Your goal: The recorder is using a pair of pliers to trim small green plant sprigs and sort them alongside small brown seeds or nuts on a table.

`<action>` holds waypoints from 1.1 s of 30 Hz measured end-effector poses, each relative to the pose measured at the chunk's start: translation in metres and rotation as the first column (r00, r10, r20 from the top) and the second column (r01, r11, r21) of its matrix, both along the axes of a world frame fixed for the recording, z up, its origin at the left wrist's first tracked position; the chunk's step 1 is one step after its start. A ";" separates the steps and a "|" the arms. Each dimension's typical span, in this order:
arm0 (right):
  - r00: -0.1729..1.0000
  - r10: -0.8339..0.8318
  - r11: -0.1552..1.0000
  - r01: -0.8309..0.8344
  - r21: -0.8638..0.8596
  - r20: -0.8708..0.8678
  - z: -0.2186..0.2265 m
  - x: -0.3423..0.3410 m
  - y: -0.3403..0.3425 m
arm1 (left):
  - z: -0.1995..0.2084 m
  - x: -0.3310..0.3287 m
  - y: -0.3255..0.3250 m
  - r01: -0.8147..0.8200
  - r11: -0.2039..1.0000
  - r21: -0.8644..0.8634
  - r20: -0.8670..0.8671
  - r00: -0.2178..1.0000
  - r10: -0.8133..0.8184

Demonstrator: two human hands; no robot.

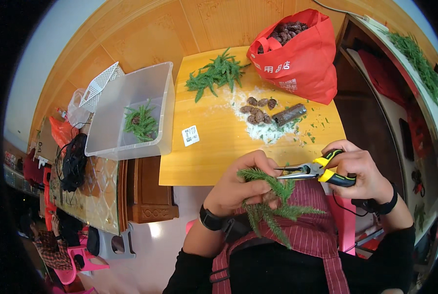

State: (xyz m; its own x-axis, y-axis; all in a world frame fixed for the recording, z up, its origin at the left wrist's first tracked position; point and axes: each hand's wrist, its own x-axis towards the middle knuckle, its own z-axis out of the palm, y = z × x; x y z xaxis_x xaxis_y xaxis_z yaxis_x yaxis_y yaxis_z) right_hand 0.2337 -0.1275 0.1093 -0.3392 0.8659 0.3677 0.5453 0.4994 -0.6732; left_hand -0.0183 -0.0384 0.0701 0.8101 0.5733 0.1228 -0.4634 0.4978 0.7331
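Over my lap, my left hand [248,183] pinches a green pine sprig [282,213] whose needled twigs spread below the fingers. My right hand [358,169] is wrapped round the yellow-and-black handles of needle-nose pliers [313,170]. Their jaws are parted and point left, the tips close to my left fingers and the sprig's upper end. Whether the jaws touch anything there, I cannot tell. On the table [204,164] beyond my hands lie several pine cones [256,113] and a dark brown cylinder [290,114], among white powder and green clippings.
A red bag [297,63] full of pine cones stands at the table's far right. Loose green sprigs [216,73] lie at the back. On the left, a clear plastic bin [130,115] holds a sprig with a cone [140,122]. Another person [52,242] sits at far left.
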 end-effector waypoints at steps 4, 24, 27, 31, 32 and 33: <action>0.999 0.046 0.999 -0.046 0.022 0.011 0.002 0.000 0.003 | -0.005 0.003 -0.002 0.162 0.978 -0.132 0.070 0.986 -0.154; 0.997 0.058 0.990 -0.065 0.127 0.056 0.000 0.002 0.001 | -0.007 0.005 -0.001 0.061 0.998 -0.019 0.073 0.996 -0.059; 0.994 -0.081 0.990 0.071 0.120 0.079 0.003 -0.004 -0.005 | -0.001 0.006 0.004 -0.260 0.885 0.385 -0.044 0.953 0.299; 0.975 -0.201 0.979 0.197 0.044 0.095 0.007 -0.012 -0.008 | -0.004 0.008 0.013 -0.362 0.309 0.880 0.127 0.804 0.581; 0.977 -0.205 0.979 0.203 0.029 0.064 0.007 -0.013 -0.007 | -0.004 0.007 0.014 -0.342 0.120 0.932 0.198 0.759 0.620; 0.976 -0.207 0.978 0.206 0.030 0.064 0.006 -0.011 -0.006 | -0.002 0.007 0.012 -0.341 0.120 0.932 0.199 0.761 0.618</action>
